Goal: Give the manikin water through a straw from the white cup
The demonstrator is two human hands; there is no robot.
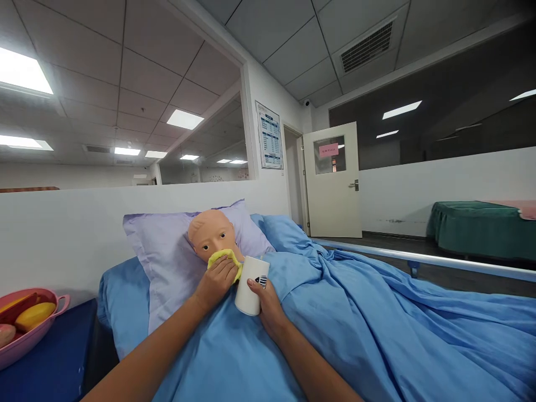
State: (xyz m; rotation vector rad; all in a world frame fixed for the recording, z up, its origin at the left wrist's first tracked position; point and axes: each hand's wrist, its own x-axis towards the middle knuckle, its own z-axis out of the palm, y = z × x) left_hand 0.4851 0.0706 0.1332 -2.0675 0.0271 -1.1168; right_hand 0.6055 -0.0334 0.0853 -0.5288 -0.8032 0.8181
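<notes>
A training manikin (208,230) lies in a bed with its head on a lilac pillow (163,251), covered by a blue quilt (355,312). My left hand (215,282) is closed on a yellow cloth (226,257) and presses it against the manikin's mouth. My right hand (268,304) grips a white cup (251,285) with a dark mark, held upright just below the manikin's chin, touching the cloth.
A pink bowl of fruit (50,321) stands on a dark blue bedside table (54,363) at the lower left. A metal bed rail (419,258) runs along the far side. A green-covered bed (481,226) stands at the right, a white door (333,178) behind.
</notes>
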